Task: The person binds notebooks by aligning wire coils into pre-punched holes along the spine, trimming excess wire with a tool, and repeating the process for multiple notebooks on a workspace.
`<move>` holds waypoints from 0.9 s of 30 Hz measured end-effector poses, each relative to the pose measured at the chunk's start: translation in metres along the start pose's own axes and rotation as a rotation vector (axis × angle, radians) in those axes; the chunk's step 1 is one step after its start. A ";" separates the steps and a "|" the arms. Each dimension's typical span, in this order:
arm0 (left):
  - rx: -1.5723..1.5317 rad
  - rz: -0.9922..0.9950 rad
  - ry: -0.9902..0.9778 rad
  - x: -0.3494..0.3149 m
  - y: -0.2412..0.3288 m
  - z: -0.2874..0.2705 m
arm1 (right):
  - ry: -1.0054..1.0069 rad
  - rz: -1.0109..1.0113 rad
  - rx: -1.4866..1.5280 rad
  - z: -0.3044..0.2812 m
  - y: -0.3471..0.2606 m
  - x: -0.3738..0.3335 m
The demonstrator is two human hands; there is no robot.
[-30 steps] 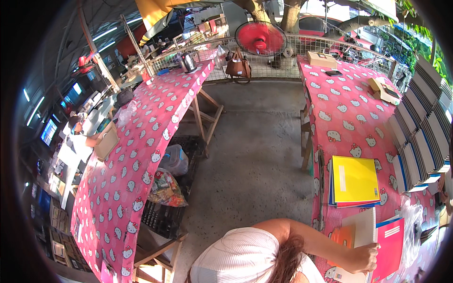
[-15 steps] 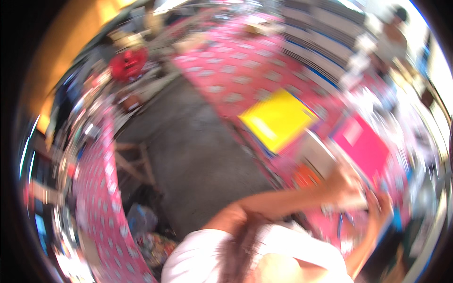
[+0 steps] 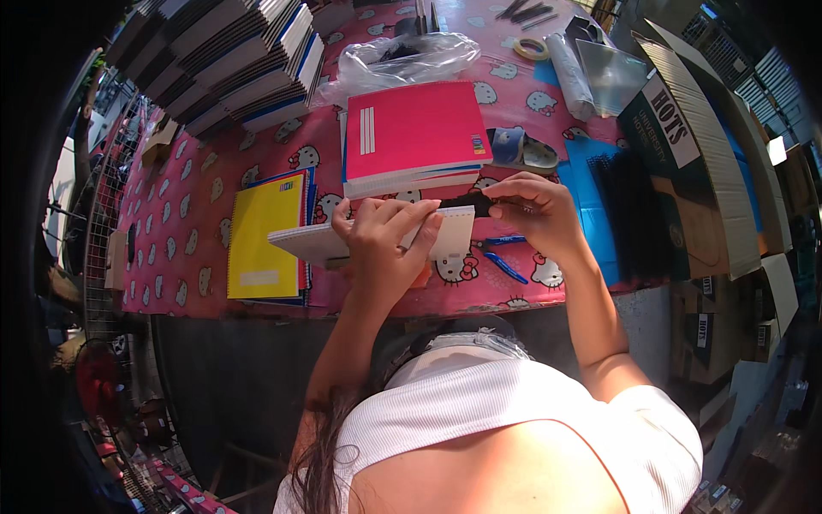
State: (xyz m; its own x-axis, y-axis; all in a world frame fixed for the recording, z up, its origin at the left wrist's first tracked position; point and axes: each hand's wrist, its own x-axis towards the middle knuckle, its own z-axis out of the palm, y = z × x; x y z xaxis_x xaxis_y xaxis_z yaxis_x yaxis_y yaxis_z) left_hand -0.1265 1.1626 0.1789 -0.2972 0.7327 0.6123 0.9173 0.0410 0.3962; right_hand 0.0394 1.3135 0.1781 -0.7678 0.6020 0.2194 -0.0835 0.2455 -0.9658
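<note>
My left hand [image 3: 385,248] grips a notebook [image 3: 306,243] with pale pages, its row of punched holes along the upper edge. The notebook is held tilted above the table's front part. My right hand [image 3: 541,216] is just right of it, fingertips pinched together by a small dark thing whose kind I cannot make out. Below that hand lie blue-handled pliers [image 3: 505,262]. A stack of notebooks with a bright pink cover [image 3: 419,133] is beyond my hands. To the left, a yellow spiral notebook [image 3: 265,231] lies on top of others.
Tall stacks of notebooks [image 3: 235,60] stand at the far left. A clear plastic bag [image 3: 407,62] and a tape roll [image 3: 531,49] lie farther back. On the right are a bundle of thin black coils [image 3: 644,218] on blue sheets and an open cardboard box [image 3: 719,146].
My view has swung to the right, so the table now lies straight ahead. Both hands are still together at the notebook; the earlier frame is blurred.
</note>
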 end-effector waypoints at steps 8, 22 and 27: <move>0.023 -0.055 0.005 -0.008 0.000 0.000 | -0.164 -0.079 -0.125 0.005 -0.009 0.009; 0.004 0.112 -0.082 -0.010 0.012 -0.011 | -0.019 -0.292 -0.529 0.024 -0.030 -0.027; -0.040 0.246 -0.222 -0.007 0.019 -0.034 | -0.098 -0.216 -0.749 0.042 -0.012 -0.028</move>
State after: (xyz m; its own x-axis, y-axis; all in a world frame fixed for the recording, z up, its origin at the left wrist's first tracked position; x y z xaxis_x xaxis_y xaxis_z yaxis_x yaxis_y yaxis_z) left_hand -0.1156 1.1348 0.2056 0.0007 0.8476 0.5307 0.9419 -0.1788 0.2843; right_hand 0.0358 1.2616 0.1781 -0.8387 0.4212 0.3453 0.1862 0.8175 -0.5450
